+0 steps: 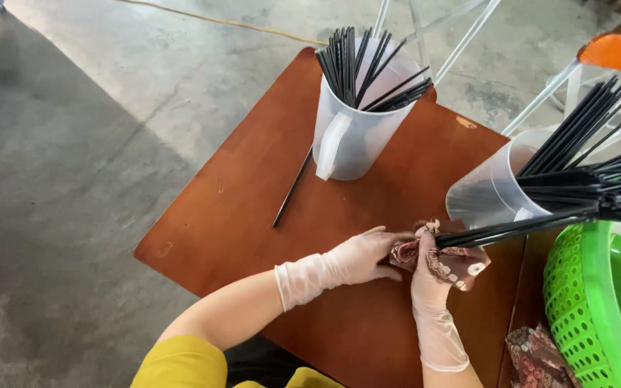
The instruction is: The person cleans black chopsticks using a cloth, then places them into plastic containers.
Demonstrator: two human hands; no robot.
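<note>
Both my hands wear thin pale gloves. My right hand (433,276) grips a patterned brown cloth (461,266) wrapped around the near ends of a bundle of black sticks (512,228) that points right toward a tilted clear jug (486,194). My left hand (361,259) pinches the cloth's left edge, touching the right hand. A single black stick (292,188) lies loose on the brown wooden table (253,215). Beside it an upright translucent jug (353,129) holds several more black sticks (368,68).
A green plastic basket (598,309) stands at the right edge, with another patterned cloth (537,356) below it. White metal legs and an orange seat (619,50) rise at the back right. Grey concrete floor (73,179) lies to the left.
</note>
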